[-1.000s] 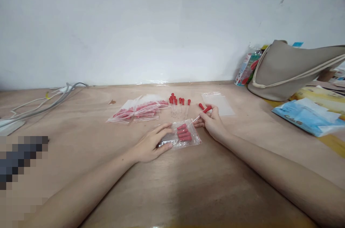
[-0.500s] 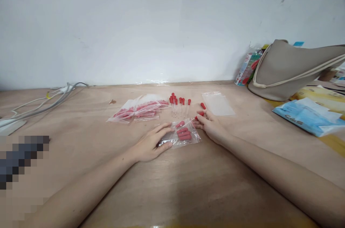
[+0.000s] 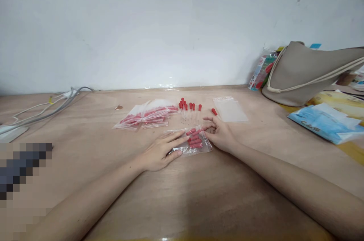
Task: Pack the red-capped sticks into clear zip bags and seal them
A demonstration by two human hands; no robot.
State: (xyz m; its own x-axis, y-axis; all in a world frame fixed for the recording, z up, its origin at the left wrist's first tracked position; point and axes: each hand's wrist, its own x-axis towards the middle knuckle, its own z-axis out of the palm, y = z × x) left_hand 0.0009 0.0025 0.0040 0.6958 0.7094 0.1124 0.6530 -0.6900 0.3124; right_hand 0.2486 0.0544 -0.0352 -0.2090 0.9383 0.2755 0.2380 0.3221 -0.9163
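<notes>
Table (image 3: pixel 159 203): wooden, bare-topped at the near side.
Handbag (image 3: pixel 304 70): grey-brown, far right.
Tissue pack (image 3: pixel 321 123): blue, right, just nearer than the handbag.
Filled bags (image 3: pixel 148 115): overlapping heap, far left of centre, red bulbs within.
Left hand (image 3: pixel 159 152): fingers wide, resting on the clear bag.
Right hand (image 3: pixel 222 134): at that bag's right edge, fingers bent, thumb and forefinger a little apart; grip cannot be told.
Clear bag (image 3: pixel 195 151): flat on the table between the hands, red droppers (image 3: pixel 195 141) inside.
Flat bags (image 3: pixel 231 111): far right of centre.
Loose droppers (image 3: pixel 184 109): red-topped, far centre.
Single dropper (image 3: pixel 214 112): just beyond the right hand.
</notes>
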